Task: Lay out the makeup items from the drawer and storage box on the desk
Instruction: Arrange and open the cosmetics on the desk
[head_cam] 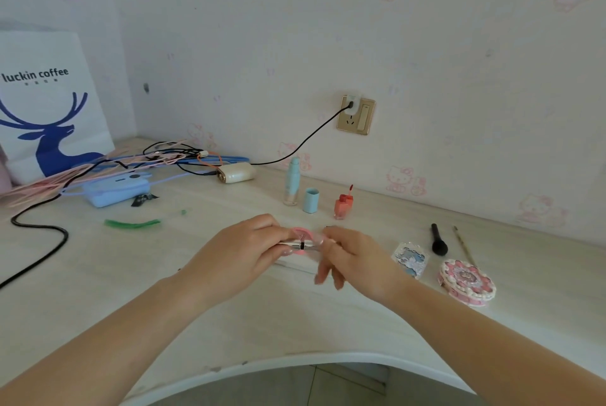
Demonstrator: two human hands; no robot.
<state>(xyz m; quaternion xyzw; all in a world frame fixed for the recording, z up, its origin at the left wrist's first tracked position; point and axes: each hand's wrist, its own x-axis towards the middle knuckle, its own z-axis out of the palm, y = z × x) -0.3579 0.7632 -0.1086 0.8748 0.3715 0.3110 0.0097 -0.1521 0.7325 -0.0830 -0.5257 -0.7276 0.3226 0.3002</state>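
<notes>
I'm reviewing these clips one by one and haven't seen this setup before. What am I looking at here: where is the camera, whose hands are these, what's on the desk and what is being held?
There is no machine: a person wears one wide-angle camera on the head, looking down at their own bare hands.

The left hand and right hand together hold a slim silver tube by its ends, above a round pink item that is partly hidden.

On the pale desk lie makeup things: a tall blue bottle, its blue cap, a red lip gloss, a black brush, a thin brush, a patterned compact and a round pink case.

To the left are tangled cables and a paper bag.
</notes>
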